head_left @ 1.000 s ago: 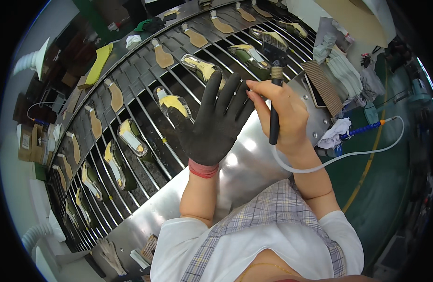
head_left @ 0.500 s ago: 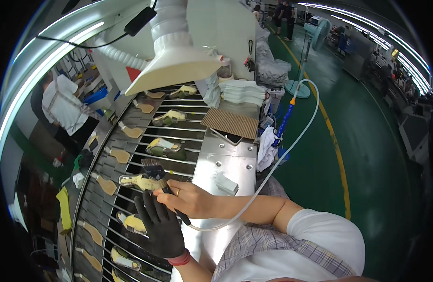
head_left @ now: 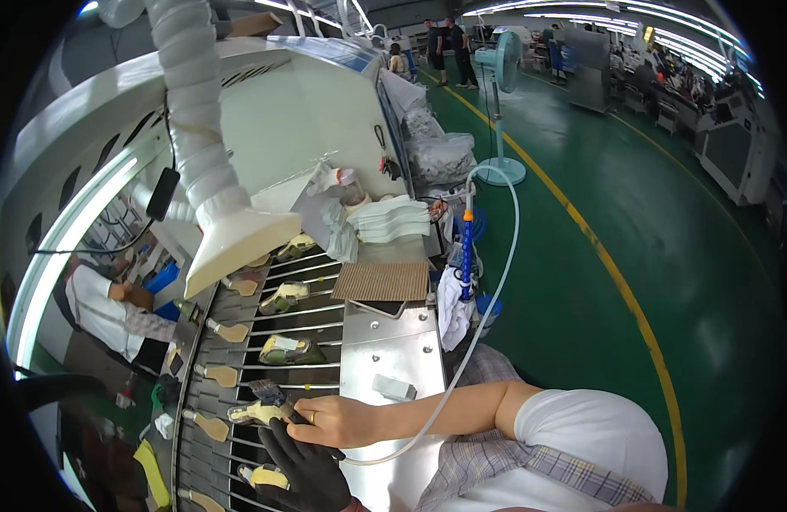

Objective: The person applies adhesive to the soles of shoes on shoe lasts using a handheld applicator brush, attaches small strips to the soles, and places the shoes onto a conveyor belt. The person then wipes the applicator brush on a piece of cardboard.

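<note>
One right hand (head_left: 341, 421), bare, ringed: fingers closed around the handle of a dark-bristled brush (head_left: 268, 393). Brush: head at the upper edge of a pale-yellow shoe (head_left: 253, 415); from where I stand, I cannot tell whether they touch. One left hand (head_left: 312, 474), black-gloved: fingers extended and spread, just below the right hand, near a second yellow shoe (head_left: 270, 479). One green-sided shoe (head_left: 289, 352), farther up the metal rods (head_left: 317, 325). Tan insoles (head_left: 209, 427), in a row along the outer track. One grey block (head_left: 393, 387), lying on the metal plate (head_left: 419, 354). One corrugated sheet (head_left: 381, 282), at the plate's far end. One pale hose (head_left: 489, 311), looping down toward the right forearm.
</note>
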`<state>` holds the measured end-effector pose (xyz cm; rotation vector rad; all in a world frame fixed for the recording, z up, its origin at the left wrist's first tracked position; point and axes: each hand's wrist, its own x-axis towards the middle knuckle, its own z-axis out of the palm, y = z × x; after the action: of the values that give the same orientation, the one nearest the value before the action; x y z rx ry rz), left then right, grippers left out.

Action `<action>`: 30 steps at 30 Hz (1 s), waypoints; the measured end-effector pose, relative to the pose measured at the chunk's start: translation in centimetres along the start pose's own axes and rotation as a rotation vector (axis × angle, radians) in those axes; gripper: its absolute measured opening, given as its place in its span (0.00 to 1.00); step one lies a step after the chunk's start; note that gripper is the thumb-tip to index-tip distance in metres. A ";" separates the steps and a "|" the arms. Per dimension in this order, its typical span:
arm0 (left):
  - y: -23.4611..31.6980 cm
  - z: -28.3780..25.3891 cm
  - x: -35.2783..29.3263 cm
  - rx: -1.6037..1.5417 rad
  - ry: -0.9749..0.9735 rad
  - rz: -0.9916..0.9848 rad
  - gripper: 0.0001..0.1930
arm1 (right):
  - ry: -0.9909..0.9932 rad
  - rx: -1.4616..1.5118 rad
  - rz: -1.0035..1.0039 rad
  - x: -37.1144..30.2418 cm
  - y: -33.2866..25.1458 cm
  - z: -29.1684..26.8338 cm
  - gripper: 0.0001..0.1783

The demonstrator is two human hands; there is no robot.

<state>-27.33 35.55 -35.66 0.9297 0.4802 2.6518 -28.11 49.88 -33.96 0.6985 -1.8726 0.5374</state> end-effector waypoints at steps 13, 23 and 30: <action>-0.9 0.5 0.4 0.146 -0.076 -0.041 0.45 | -0.053 0.100 0.112 -0.9 0.6 -1.9 0.13; -0.3 -0.1 -1.2 0.131 0.159 0.039 0.45 | 0.034 0.304 0.167 0.0 0.4 0.9 0.13; 0.3 -0.9 -0.9 0.284 0.108 -0.004 0.46 | -0.055 0.219 0.164 0.4 0.1 0.8 0.15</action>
<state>-27.25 34.75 -36.65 0.8608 0.9015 2.6851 -28.87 49.36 -33.95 0.7110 -1.9518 0.8465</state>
